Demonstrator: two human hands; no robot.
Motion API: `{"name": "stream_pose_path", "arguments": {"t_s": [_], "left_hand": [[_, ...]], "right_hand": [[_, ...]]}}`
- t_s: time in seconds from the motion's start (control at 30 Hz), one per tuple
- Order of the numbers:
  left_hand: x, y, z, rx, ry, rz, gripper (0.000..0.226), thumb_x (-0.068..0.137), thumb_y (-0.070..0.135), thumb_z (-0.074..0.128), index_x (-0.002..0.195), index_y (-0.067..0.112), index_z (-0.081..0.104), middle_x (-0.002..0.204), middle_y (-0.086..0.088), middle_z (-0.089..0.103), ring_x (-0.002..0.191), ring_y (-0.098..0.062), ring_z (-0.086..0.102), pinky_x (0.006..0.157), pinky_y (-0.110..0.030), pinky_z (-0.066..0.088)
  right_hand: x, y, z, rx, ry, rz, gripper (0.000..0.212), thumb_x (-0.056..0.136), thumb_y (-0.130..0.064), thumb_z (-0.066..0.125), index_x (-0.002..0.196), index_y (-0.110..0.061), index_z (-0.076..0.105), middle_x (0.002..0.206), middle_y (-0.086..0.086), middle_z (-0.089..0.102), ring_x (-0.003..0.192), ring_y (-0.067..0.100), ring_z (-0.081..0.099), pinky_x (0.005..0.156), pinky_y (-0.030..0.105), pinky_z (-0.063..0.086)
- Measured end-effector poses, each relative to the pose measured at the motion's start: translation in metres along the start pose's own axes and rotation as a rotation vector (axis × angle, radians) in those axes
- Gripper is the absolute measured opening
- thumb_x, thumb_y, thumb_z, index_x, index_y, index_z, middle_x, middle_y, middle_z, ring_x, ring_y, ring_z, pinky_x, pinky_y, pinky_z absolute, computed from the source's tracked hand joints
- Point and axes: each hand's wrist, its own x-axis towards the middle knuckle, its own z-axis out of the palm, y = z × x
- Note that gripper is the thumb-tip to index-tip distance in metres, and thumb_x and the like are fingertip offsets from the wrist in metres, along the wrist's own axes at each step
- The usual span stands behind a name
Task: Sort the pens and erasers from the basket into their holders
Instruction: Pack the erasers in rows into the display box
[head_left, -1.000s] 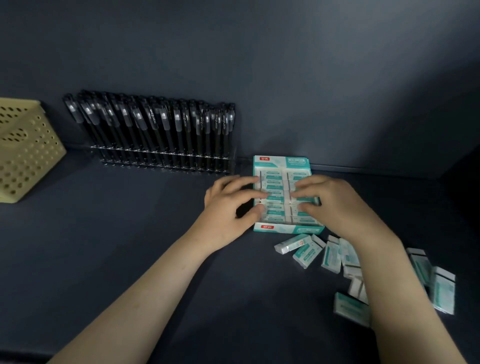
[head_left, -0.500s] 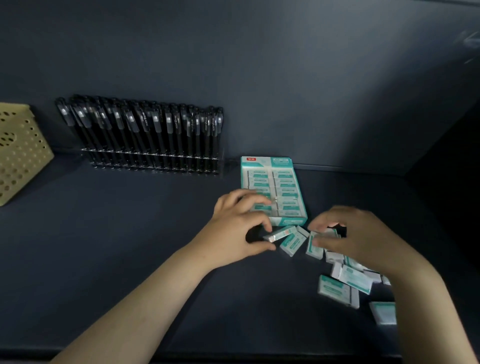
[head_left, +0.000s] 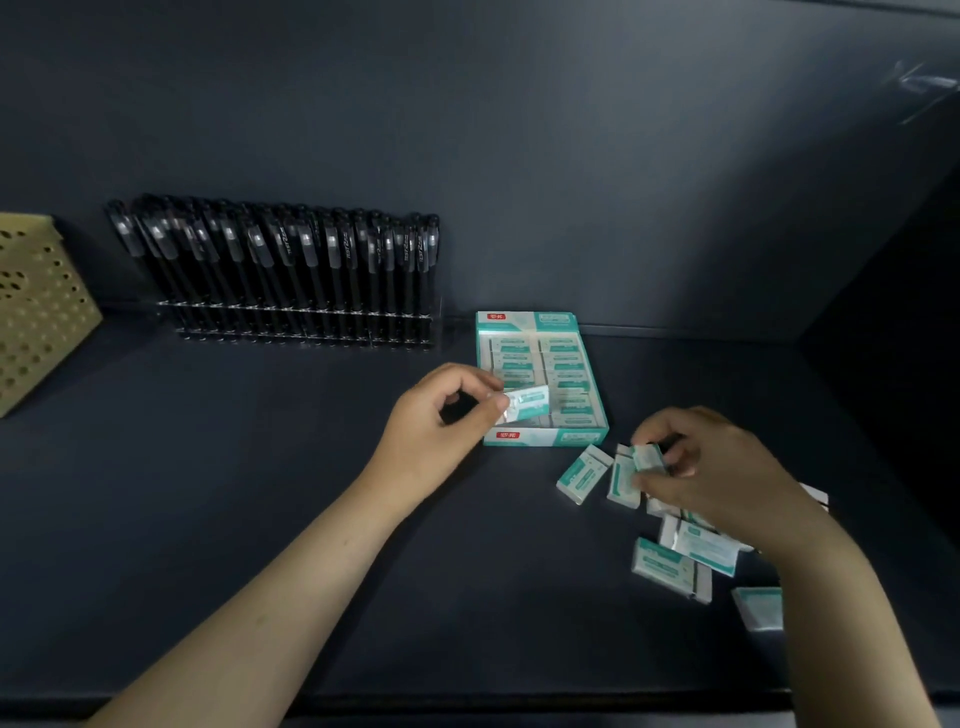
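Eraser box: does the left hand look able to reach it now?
Probably yes. The left hand, pinching an eraser, hovers over the near end of the box; nothing blocks it.

No text legible. Eraser box (head_left: 571, 440): red label (head_left: 507, 435) just below fingertips (head_left: 497, 404) of left hand (head_left: 436, 423), another (head_left: 496, 316) beyond them; characters blurred. Pen barrels (head_left: 345, 249): white print, unreadable.

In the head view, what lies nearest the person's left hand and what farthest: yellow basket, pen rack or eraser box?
1. The eraser box, right beside the left hand, which pinches an eraser over it.
2. The pen rack, behind and to the left, by the wall.
3. The yellow basket, at the far left edge.
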Motion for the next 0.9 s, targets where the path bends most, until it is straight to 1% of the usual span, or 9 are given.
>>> {"name": "stream_pose_path", "arguments": {"t_s": [0.07,0.2,0.3,0.43,0.57,0.63,0.73,0.8,0.9], "left_hand": [[0.002,0.002,-0.002,-0.068,0.038,-0.048,0.010,0.087,0.014,0.068,0.077,0.014,0.065,0.096,0.011,0.070,0.095,-0.006,0.063,0.091,-0.030,0.046],[0.005,0.006,-0.003,-0.167,0.131,-0.078,0.014,0.088,0.009,0.065,0.076,0.005,0.062,0.084,0.008,0.071,0.080,0.002,0.063,0.074,-0.013,0.045],[0.007,0.007,-0.005,-0.211,0.208,-0.102,0.017,0.090,0.007,0.063,0.073,0.007,0.058,0.075,0.013,0.068,0.074,0.006,0.060,0.069,-0.007,0.042],[0.011,0.005,-0.009,-0.216,0.304,-0.130,0.021,0.090,0.008,0.062,0.070,0.010,0.056,0.068,0.017,0.066,0.066,0.007,0.057,0.066,-0.006,0.041],[0.014,0.001,-0.012,-0.194,0.386,-0.121,0.025,0.090,0.009,0.063,0.067,0.014,0.054,0.065,0.019,0.063,0.066,0.007,0.055,0.066,-0.007,0.041],[0.015,0.000,-0.013,-0.186,0.417,-0.120,0.026,0.090,0.010,0.063,0.066,0.015,0.053,0.064,0.019,0.062,0.066,0.006,0.055,0.068,-0.009,0.042],[0.017,0.000,-0.013,-0.181,0.443,-0.113,0.027,0.090,0.010,0.063,0.065,0.015,0.052,0.063,0.019,0.061,0.065,0.004,0.054,0.067,-0.011,0.042],[0.017,-0.001,-0.013,-0.189,0.440,-0.111,0.027,0.090,0.009,0.063,0.065,0.014,0.052,0.063,0.018,0.060,0.064,0.003,0.054,0.067,-0.012,0.043],[0.019,-0.003,-0.011,-0.192,0.411,-0.105,0.026,0.090,0.008,0.063,0.066,0.014,0.053,0.066,0.016,0.062,0.065,0.003,0.054,0.069,-0.015,0.044]], "right_hand": [[0.000,-0.005,-0.002,0.200,0.004,0.009,0.028,0.072,-0.011,0.082,0.086,-0.028,0.064,0.090,-0.009,0.064,0.082,0.008,0.063,0.068,0.016,0.047],[0.008,-0.019,-0.002,0.655,-0.011,-0.089,0.029,0.071,0.004,0.077,0.086,-0.009,0.056,0.093,-0.003,0.071,0.083,0.012,0.069,0.069,0.019,0.054],[0.021,-0.026,0.009,0.755,0.025,-0.155,0.035,0.072,0.010,0.073,0.090,-0.012,0.052,0.087,-0.008,0.069,0.087,0.010,0.069,0.073,0.019,0.054],[0.035,-0.036,0.021,0.700,-0.001,-0.151,0.036,0.078,0.009,0.071,0.100,-0.014,0.056,0.100,0.001,0.066,0.095,0.014,0.070,0.078,0.027,0.057],[0.051,-0.041,0.034,0.459,0.037,-0.115,0.025,0.078,-0.004,0.076,0.083,-0.022,0.060,0.105,0.001,0.068,0.098,0.014,0.068,0.084,0.033,0.057],[0.058,-0.043,0.040,0.348,0.115,-0.091,0.023,0.076,-0.012,0.080,0.076,-0.020,0.059,0.099,0.000,0.067,0.093,0.012,0.066,0.080,0.026,0.055],[0.062,-0.046,0.045,0.201,0.144,-0.101,0.021,0.074,-0.017,0.082,0.076,-0.016,0.061,0.085,-0.008,0.061,0.082,0.006,0.058,0.064,0.007,0.042],[0.063,-0.045,0.049,0.182,0.126,-0.107,0.020,0.074,-0.018,0.082,0.076,-0.017,0.063,0.085,-0.009,0.061,0.081,0.005,0.058,0.064,0.008,0.044],[0.066,-0.043,0.058,0.142,0.147,-0.162,0.019,0.072,-0.018,0.084,0.075,-0.017,0.065,0.087,-0.008,0.063,0.081,0.008,0.061,0.071,0.018,0.052]]}}
